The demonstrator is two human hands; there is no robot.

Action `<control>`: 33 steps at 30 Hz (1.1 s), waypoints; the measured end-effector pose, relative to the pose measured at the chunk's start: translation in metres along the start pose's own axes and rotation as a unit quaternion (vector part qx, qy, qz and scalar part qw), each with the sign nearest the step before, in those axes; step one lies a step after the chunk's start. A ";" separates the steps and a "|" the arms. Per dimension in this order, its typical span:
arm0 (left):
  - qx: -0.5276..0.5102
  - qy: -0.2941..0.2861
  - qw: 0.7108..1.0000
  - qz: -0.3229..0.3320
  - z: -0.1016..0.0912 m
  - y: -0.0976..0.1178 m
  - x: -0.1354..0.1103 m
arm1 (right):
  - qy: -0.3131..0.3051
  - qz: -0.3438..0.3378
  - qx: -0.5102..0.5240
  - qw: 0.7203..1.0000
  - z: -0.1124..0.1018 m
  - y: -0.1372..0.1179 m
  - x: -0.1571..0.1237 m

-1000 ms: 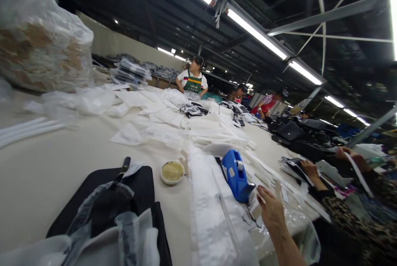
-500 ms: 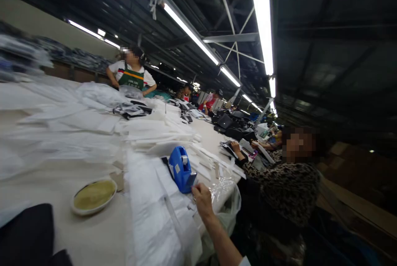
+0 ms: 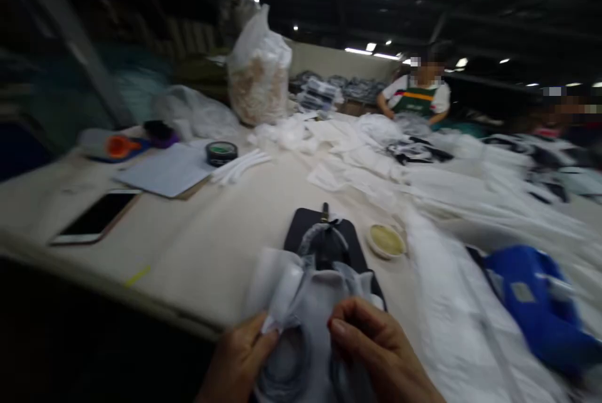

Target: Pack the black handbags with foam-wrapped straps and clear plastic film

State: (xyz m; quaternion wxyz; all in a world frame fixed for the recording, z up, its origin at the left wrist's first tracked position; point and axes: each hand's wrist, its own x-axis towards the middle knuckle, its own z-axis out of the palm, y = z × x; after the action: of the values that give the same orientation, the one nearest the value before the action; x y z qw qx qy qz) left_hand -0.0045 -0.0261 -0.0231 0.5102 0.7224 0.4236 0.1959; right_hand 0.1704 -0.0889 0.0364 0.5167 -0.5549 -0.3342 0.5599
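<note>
Workbench (image 3: 202,252) is pale, cloth-like, blurred; a co-worker (image 3: 416,105) stands across it. Black bag (image 3: 355,240) (looks like one) sits right in front of you near the bench's near edge, strap end (image 3: 325,210) pointing away. Pale wrapping (image 3: 324,290) covers your side of it; your hands hide the rest.

Your left hand (image 3: 242,350) pinches the wrapping, thumb on top. Your right hand (image 3: 380,340) has thumb and forefinger tips drawn together; can't tell what, if anything, is between them.

Handling, my guess: bag is light, panels fairly stiff, not fragile. Wrapping is soft, slippery, easy to crease or tear. Grip the bag by its firm side edges; pinch wrapping at the folds, don't yank.

Edges: near edge slants away up to your left, watch the drop. Right side is tight: shallow dish (image 3: 386,240) just beside the bag, then white sheets (image 3: 442,296) and blue tape dispenser (image 3: 531,309). More room left, toward the phone (image 3: 98,218).
</note>
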 end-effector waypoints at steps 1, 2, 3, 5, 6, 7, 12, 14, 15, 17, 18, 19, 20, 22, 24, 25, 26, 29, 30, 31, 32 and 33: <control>0.004 0.007 1.000 -0.021 -0.008 -0.005 -0.005 | -0.031 0.024 0.007 0.999 0.010 0.006 0.008; 0.009 0.010 0.999 -0.035 -0.013 -0.008 -0.008 | -0.055 0.041 0.009 0.998 0.019 0.013 0.016; 0.017 0.014 0.999 -0.046 -0.014 -0.009 -0.009 | -0.073 0.053 0.006 0.996 0.027 0.019 0.021; 0.045 0.030 0.997 -0.060 -0.012 -0.007 -0.008 | -0.093 0.074 -0.007 0.993 0.039 0.028 0.028; 0.056 0.036 0.996 -0.061 -0.010 -0.005 -0.007 | -0.094 0.084 -0.017 0.992 0.043 0.031 0.030; 0.063 0.039 0.996 -0.058 -0.008 -0.003 -0.006 | -0.090 0.093 -0.029 0.991 0.045 0.033 0.032; 0.087 0.028 0.995 -0.036 -0.007 -0.006 -0.006 | -0.095 0.111 -0.081 0.986 0.048 0.041 0.034; 0.112 0.032 0.993 -0.016 -0.007 -0.009 -0.006 | -0.091 0.124 -0.090 0.984 0.048 0.045 0.034; 0.125 0.037 0.991 -0.004 -0.006 -0.011 -0.006 | -0.082 0.132 -0.098 0.983 0.049 0.047 0.034; 0.151 0.053 0.987 0.017 -0.003 -0.015 -0.006 | -0.057 0.141 -0.126 0.980 0.050 0.049 0.035; 0.162 0.065 0.984 0.029 -0.002 -0.017 -0.007 | -0.044 0.143 -0.143 0.978 0.052 0.048 0.035; 0.169 0.075 0.982 0.041 0.000 -0.020 -0.007 | -0.032 0.146 -0.160 0.976 0.054 0.047 0.036; 0.172 0.086 0.980 0.054 0.002 -0.023 -0.008 | -0.021 0.149 -0.174 0.973 0.056 0.046 0.037; 0.169 0.102 0.977 0.083 0.006 -0.029 -0.010 | -0.006 0.159 -0.192 0.968 0.060 0.043 0.040; 0.164 0.115 0.974 0.102 0.009 -0.033 -0.012 | 0.001 0.174 -0.199 0.965 0.064 0.039 0.042; 0.163 0.124 0.973 0.106 0.011 -0.034 -0.013 | 0.004 0.181 -0.202 0.962 0.065 0.036 0.043; 0.161 0.135 0.972 0.106 0.012 -0.035 -0.014 | 0.008 0.187 -0.208 0.960 0.066 0.034 0.044; 0.157 0.178 0.967 0.097 0.014 -0.033 -0.015 | 0.018 0.194 -0.240 0.951 0.070 0.028 0.045; 0.159 0.186 0.965 0.097 0.015 -0.033 -0.015 | 0.020 0.196 -0.248 0.949 0.071 0.027 0.046; 0.160 0.190 0.963 0.103 0.017 -0.034 -0.014 | 0.022 0.199 -0.255 0.946 0.072 0.026 0.047; 0.160 0.189 0.963 0.110 0.018 -0.035 -0.013 | 0.026 0.200 -0.267 0.942 0.072 0.026 0.049; 0.156 0.185 0.963 0.117 0.020 -0.038 -0.012 | 0.032 0.199 -0.289 0.936 0.073 0.028 0.051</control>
State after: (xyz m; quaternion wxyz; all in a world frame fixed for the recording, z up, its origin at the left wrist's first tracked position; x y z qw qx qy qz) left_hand -0.0125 -0.0427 -0.0639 0.2772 0.7891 0.4480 0.3157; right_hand 0.1017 -0.0326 0.0078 0.2226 -0.7533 -0.3473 0.5122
